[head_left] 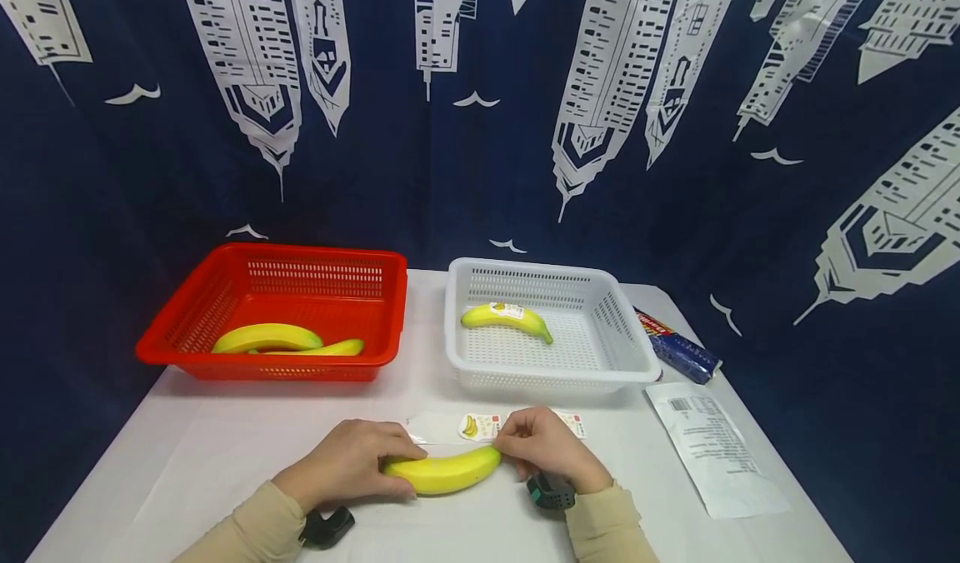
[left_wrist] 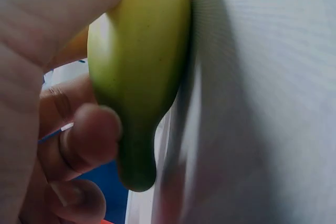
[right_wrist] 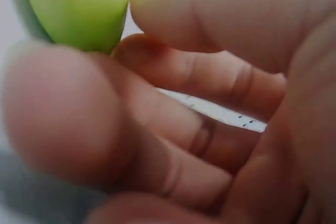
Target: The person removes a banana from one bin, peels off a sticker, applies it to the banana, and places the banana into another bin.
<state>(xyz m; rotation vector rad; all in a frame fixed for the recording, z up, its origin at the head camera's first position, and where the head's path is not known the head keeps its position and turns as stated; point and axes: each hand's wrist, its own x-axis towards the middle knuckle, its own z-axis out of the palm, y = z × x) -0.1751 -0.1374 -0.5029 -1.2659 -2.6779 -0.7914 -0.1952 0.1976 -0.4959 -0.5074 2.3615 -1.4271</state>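
Observation:
A yellow banana [head_left: 442,473] lies on the white table between both hands. My left hand [head_left: 352,463] grips it at its left end, thumb on the near side and fingers on the far side. In the left wrist view the banana [left_wrist: 144,51] shows its greenish stem beside curled fingers. My right hand [head_left: 543,445] has its fingertips at the other end. The right wrist view shows the banana's green tip [right_wrist: 84,14] between thumb and fingers. Just behind the banana lies a strip of banana stickers [head_left: 480,426], partly covered by the right hand.
A red basket [head_left: 322,296] with bananas [head_left: 266,338] stands at back left. A white basket [head_left: 555,377] at back right holds one banana [head_left: 506,319] bearing a sticker. Right of it lie a dark blue packet [head_left: 686,356] and a white printed pouch [head_left: 712,450].

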